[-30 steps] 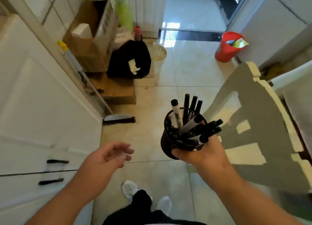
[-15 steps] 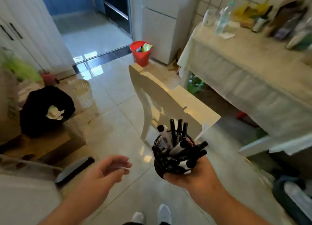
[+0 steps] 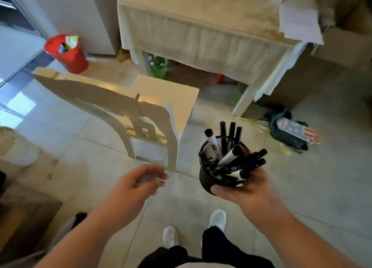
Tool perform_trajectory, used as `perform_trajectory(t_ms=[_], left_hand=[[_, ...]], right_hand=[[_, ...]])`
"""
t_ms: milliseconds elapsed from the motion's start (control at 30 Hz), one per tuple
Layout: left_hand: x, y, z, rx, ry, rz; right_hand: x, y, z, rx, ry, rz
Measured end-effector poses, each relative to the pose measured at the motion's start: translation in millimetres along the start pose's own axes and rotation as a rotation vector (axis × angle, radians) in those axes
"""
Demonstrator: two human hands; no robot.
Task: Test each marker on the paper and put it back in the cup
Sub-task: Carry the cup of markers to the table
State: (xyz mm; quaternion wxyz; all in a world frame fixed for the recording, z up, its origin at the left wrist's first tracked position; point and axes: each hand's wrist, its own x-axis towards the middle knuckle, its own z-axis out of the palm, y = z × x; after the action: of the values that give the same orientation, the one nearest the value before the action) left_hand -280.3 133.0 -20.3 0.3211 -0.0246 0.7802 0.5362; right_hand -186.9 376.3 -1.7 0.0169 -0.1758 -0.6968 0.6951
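A tiled floor lies below. The right hand grips the tilted cup; markers could slide out. The left hand hangs loose, holding nothing.

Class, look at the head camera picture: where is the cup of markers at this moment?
The cup of markers is lower right of centre, held in the right hand above the tiled floor, just right of the white chair and across from the empty left hand.

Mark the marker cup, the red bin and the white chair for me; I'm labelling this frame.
marker cup [image 3: 209, 180], head view, black side wall above the thumb.
red bin [image 3: 69, 57], head view, front of its outer wall.
white chair [image 3: 175, 98], head view, bare seat top.
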Motion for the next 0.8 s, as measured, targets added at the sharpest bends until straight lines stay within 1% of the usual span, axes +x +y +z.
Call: perform_trajectory(t_ms=[167, 300, 433, 600, 800], left_hand=[[13.4, 26.6, 43.3, 0.054, -0.087, 0.06], [25.4, 42.9, 84.8, 0.102, -0.118, 0.068], [32.2, 62.5, 136.9, 0.085, -0.092, 0.069], [34.0, 87.7, 210.0, 0.069, -0.074, 0.107], [33.4, 112.4, 261.3, 0.085, -0.068, 0.128]], right_hand=[[-8.0, 7.6, -42.1, 0.074, 0.114, -0.006], [-9.5, 10.5, -85.5, 0.066, 0.141, -0.014], [-8.1, 10.7, -141.9, 0.074, 0.11, -0.019], [-3.3, 11.3, -214.7, 0.038, 0.138, -0.024], [5.4, 4.3, -274.1, 0.053, 0.144, -0.037]])
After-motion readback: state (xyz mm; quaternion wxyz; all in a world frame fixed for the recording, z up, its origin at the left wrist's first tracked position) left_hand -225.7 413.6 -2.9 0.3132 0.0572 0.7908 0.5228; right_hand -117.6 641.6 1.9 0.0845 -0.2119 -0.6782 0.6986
